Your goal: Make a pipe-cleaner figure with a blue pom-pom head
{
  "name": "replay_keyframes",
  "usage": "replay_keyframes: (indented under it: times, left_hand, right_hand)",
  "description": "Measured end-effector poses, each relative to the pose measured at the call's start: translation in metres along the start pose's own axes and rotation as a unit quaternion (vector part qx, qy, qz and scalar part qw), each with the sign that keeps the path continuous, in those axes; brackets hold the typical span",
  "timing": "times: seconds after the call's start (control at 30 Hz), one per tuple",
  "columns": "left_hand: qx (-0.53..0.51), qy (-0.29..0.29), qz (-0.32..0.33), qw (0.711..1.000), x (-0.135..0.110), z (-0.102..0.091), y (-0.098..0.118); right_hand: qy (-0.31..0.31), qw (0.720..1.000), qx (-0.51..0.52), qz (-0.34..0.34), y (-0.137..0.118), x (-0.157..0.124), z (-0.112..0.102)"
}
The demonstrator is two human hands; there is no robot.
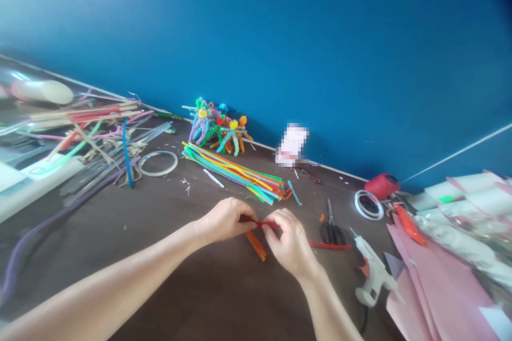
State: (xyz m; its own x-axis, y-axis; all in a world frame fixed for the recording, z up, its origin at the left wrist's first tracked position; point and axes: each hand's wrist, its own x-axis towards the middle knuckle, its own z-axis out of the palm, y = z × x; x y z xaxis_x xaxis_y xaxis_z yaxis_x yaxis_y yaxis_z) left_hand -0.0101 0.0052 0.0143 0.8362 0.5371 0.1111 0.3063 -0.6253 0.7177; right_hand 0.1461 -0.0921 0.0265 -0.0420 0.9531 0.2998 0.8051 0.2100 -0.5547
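Pinching a red pipe cleaner (258, 222) together, the left hand (224, 219) and right hand (290, 243) meet above the bench (172, 261) at lower centre of the frame, with orange pipe cleaners (256, 245) hanging just below. A bundle of multicoloured pipe cleaners (234, 173) lies ahead of them, while black-handled scissors (331, 232), a hot glue gun (372, 272) and pink paper sheets (436, 287) sit toward the lower right.

Dark tabletop (180, 213) with pipe cleaners (232, 173), scissors (330, 232), glue gun (374, 272)
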Motion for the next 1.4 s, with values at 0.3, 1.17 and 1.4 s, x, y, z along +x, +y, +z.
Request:
replay_keyframes:
  times: [0.3,1.17,1.4]
  left_hand:
    - [0.147,0.013,0.17,0.974,-0.006,-0.007,0.01]
    - [-0.106,0.082,0.186,0.973,-0.008,0.005,0.015]
    - [-0.208,0.118,0.029,0.971,-0.004,0.013,0.017]
  right_hand:
    - [-0.08,0.984,0.12,0.102,0.003,0.002,-0.002]
    - [-0.104,0.756,0.584,0.278,0.005,0.0,0.002]
    - [-0.061,0.758,0.574,0.303,0.008,0.001,0.007]
